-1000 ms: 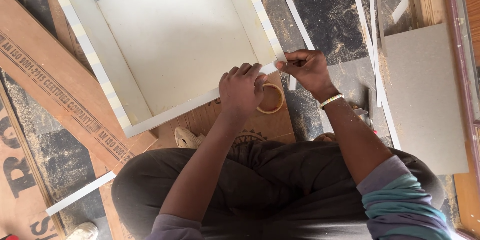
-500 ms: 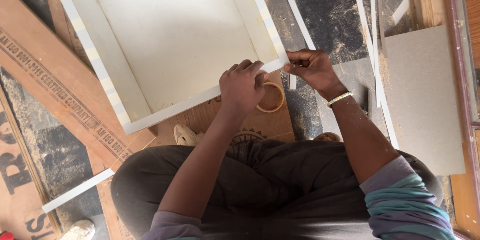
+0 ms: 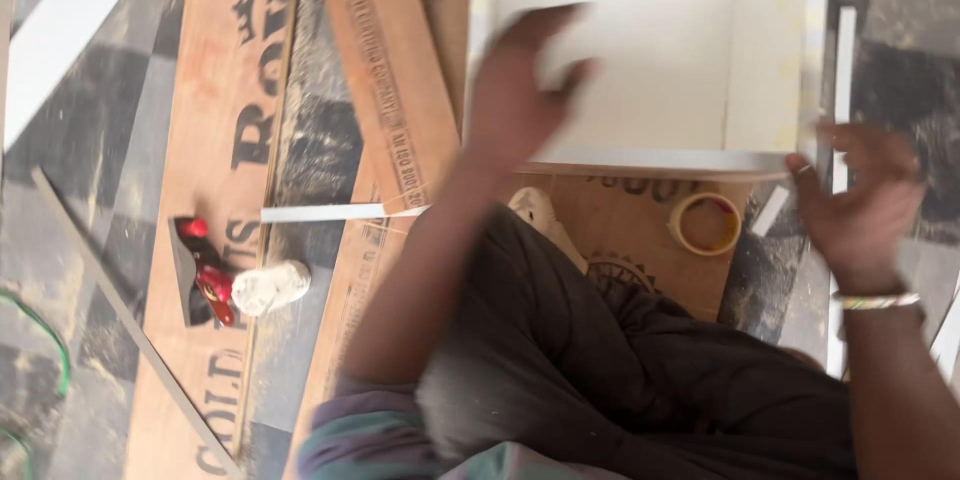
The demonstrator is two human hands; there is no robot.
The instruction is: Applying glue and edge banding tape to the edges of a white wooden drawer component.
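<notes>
Here left hand over white box — right hand beside.

Carpentry workshop: plywood boards, hand plane.

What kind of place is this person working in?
Probably a carpentry or furniture workshop, with the work done on the floor. A white open box like a cabinet carcass lies by the knees, printed plywood sheets cover the dusty floor, and a roll of tape and loose white edging strips lie about.
</notes>
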